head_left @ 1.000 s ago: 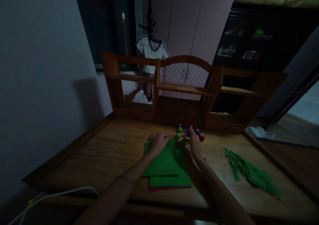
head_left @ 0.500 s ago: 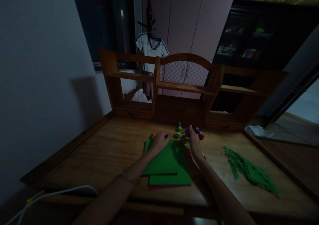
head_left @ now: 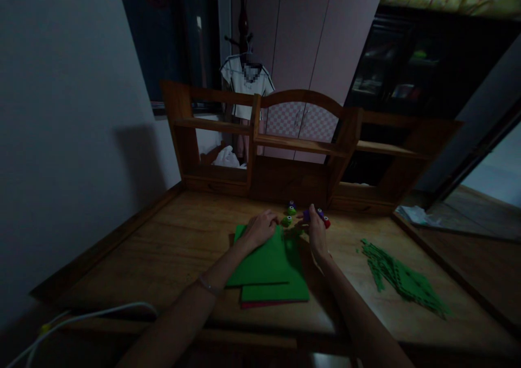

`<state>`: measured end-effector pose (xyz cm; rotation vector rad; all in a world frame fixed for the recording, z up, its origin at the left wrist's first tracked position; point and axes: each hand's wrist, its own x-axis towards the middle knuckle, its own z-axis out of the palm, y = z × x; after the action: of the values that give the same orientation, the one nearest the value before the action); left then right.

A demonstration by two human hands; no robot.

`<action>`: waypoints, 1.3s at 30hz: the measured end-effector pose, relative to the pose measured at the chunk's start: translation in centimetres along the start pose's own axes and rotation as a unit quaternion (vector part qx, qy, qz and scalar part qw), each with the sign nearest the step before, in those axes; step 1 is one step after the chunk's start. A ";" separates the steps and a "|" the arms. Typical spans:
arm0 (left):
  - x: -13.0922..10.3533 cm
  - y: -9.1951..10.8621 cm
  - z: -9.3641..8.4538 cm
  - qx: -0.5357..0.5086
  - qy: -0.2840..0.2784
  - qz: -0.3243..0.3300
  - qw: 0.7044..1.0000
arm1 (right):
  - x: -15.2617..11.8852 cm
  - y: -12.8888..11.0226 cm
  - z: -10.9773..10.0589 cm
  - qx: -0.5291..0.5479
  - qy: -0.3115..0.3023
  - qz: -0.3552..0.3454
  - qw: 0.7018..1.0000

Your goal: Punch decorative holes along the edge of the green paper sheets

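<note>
Green sheets (head_left: 260, 265) lie stacked on the wooden desk, with a red edge showing below. My left hand (head_left: 262, 228) rests over their top edge, its fingers bent; whether anything is between them is too dark to tell. Beyond the sheets my right hand (head_left: 315, 229) is beside a purple piece (head_left: 306, 215), and its grip is unclear. Small green pieces with eyes (head_left: 291, 210) stand between the hands, a purple one (head_left: 292, 204) behind them. A red piece (head_left: 326, 222) is just right of my right hand.
Cut green strips and sheets (head_left: 407, 281) lie at the right of the desk (head_left: 163, 243). A wooden shelf unit (head_left: 301, 143) spans the back edge. A white cable (head_left: 118, 307) crosses the front left.
My left hand has shifted slightly, its fingers now nearer the desk beyond the sheets. My right hand stays almost in place. The view has moved a little.
</note>
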<state>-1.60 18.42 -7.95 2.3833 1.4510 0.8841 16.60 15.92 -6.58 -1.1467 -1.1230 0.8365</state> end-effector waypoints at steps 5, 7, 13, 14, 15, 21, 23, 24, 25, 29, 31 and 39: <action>0.9 -1.5 -0.4 -0.027 0.014 -0.031 0.999 | 0.3 0.6 -0.1 -0.025 0.026 -0.016 0.999; 1.2 -2.6 -0.5 -0.074 -0.030 -0.030 0.996 | 0.5 1.0 -0.2 -0.031 0.028 -0.024 0.999; 1.6 -4.9 -1.0 -0.219 -0.153 -0.006 0.964 | 0.7 1.4 -0.4 -0.040 0.016 -0.029 0.999; 1.8 -5.1 -1.1 -0.233 -0.168 0.005 0.958 | 0.6 1.4 -0.3 -0.041 0.015 -0.033 0.998; 2.0 -5.1 -1.3 -0.243 -0.185 0.016 0.952 | 0.6 1.4 -0.3 -0.044 0.013 -0.038 0.998; 4.4 -4.3 -3.4 -0.171 -0.239 0.055 0.954 | 0.4 1.1 0.1 -0.080 0.006 -0.079 0.994; 5.3 -3.9 -4.3 -0.120 -0.251 0.062 0.959 | 0.3 1.0 0.1 -0.095 0.003 -0.092 0.991; 5.8 -3.7 -4.8 -0.093 -0.267 0.058 0.957 | 0.2 0.9 0.1 -0.100 0.001 -0.097 0.990; 6.3 -3.5 -5.1 -0.059 -0.283 0.048 0.956 | 0.2 0.8 0.0 -0.104 0.001 -0.101 0.989; 7.9 -2.5 -6.4 0.069 -0.306 0.009 0.949 | 0.2 0.5 -0.2 -0.111 0.021 -0.102 0.988; 8.4 -1.9 -7.0 0.094 -0.311 -0.001 0.946 | 0.3 0.4 -0.3 -0.106 0.033 -0.098 0.989; 8.7 -1.2 -8.0 0.097 -0.309 -0.014 0.946 | 0.5 0.5 -0.4 -0.065 0.031 -0.089 0.993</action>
<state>-4.28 25.53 1.16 2.4379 1.3389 -0.0449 17.18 16.41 -6.93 -1.1536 -1.2223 0.5932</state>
